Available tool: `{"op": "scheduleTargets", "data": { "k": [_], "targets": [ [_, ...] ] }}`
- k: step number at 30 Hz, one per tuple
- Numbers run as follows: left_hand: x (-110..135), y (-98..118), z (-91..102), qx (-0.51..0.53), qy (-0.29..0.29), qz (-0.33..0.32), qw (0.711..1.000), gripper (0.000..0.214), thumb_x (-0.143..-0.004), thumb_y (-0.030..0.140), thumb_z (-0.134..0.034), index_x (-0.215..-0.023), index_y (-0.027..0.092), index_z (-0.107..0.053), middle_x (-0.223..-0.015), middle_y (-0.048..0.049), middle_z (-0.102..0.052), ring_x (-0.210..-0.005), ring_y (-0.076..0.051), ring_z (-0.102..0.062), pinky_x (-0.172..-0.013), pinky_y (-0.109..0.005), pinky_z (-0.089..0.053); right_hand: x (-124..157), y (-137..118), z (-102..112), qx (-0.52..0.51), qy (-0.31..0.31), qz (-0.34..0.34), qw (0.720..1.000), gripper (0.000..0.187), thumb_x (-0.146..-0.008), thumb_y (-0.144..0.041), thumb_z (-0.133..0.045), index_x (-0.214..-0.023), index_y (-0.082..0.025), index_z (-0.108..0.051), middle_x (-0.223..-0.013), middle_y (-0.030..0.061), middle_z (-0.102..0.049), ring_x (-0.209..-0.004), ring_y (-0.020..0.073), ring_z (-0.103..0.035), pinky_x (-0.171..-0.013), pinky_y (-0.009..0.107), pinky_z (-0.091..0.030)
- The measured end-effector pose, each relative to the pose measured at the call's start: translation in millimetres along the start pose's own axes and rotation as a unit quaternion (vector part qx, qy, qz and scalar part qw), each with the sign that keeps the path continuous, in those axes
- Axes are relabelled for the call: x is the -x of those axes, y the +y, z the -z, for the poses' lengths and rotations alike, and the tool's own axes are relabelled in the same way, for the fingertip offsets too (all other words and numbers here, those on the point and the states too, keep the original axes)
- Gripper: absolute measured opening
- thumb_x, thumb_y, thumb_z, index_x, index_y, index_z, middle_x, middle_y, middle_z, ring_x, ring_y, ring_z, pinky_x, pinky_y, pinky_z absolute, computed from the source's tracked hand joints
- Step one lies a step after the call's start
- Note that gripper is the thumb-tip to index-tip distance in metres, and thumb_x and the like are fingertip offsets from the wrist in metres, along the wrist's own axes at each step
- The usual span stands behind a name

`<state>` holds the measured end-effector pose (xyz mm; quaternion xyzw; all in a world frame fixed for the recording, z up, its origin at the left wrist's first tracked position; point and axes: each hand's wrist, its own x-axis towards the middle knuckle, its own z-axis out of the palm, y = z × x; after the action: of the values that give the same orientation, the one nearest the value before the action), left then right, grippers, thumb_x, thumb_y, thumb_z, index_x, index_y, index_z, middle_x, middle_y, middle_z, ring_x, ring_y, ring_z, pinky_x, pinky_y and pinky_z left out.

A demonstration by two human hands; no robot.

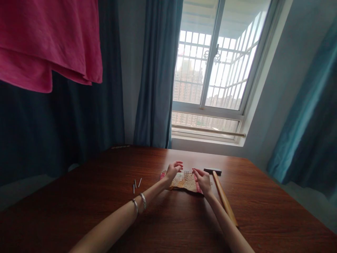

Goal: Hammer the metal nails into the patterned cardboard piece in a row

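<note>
A small flat board [184,182] with a pale, red-speckled top lies on the wooden table [105,211], with a few thin nails standing upright near its far edge [186,173]. My left hand [173,170] hovers over the board's left end, fingers curled and slightly apart, nothing visible in them. My right hand [202,179] rests over the board's right part, thumb and fingers pinched together near the upright nails; whether a nail is in the pinch is too small to see.
A hammer [223,196] with a long wooden handle and dark head lies just right of my right arm. Three loose nails [136,185] lie left of the board. Curtains, a barred window and a hanging pink cloth [50,42] are behind the table.
</note>
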<state>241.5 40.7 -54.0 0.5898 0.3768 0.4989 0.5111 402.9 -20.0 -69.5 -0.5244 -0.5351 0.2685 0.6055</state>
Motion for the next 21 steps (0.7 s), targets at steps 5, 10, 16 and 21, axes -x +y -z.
{"op": "scheduleTargets", "data": {
  "k": [5,10,16,21],
  "targets": [
    [-22.5,-12.7,-17.1,0.051,-0.008,0.016,0.999,0.049,-0.058,0.004,-0.044,-0.106,0.009,-0.05,-0.09,-0.0105,-0.06,-0.078,-0.016,-0.059,-0.068,-0.026,-0.046,-22.0,12.6,-9.3,0.035,0.013,0.028,0.999,0.041,-0.071,-0.048,-0.056,-0.089,-0.015,-0.071,-0.08,0.0088,-0.071,-0.074,0.0229,-0.064,-0.059,0.032,-0.052],
    [-22.8,-24.6,-22.7,0.05,-0.027,0.049,0.997,0.059,-0.055,0.004,-0.042,-0.114,0.011,-0.046,-0.092,-0.01,-0.06,-0.084,-0.018,-0.058,-0.069,-0.026,-0.045,-22.1,21.0,-11.5,0.056,0.001,0.052,0.997,0.033,-0.072,-0.043,-0.056,-0.086,-0.018,-0.072,-0.086,0.0084,-0.072,-0.081,0.022,-0.065,-0.079,0.035,-0.048],
    [-21.7,-32.9,-16.4,-0.007,-0.074,0.018,0.997,0.062,-0.053,0.007,-0.045,-0.114,0.014,-0.049,-0.085,-0.0061,-0.06,-0.083,-0.019,-0.056,-0.07,-0.028,-0.043,-19.6,30.6,-12.0,0.078,-0.009,0.063,0.995,0.031,-0.074,-0.042,-0.054,-0.088,-0.02,-0.071,-0.089,0.0071,-0.072,-0.085,0.0226,-0.064,-0.08,0.036,-0.049],
    [-17.2,-31.7,-12.8,-0.02,-0.104,-0.008,0.994,0.054,-0.057,0.009,-0.044,-0.111,0.014,-0.05,-0.088,-0.0059,-0.061,-0.084,-0.017,-0.055,-0.071,-0.027,-0.042,-19.8,37.4,-14.4,0.103,-0.018,0.071,0.992,0.03,-0.076,-0.04,-0.051,-0.088,-0.021,-0.071,-0.09,0.0071,-0.071,-0.085,0.0223,-0.064,-0.077,0.036,-0.049]
  ]
}}
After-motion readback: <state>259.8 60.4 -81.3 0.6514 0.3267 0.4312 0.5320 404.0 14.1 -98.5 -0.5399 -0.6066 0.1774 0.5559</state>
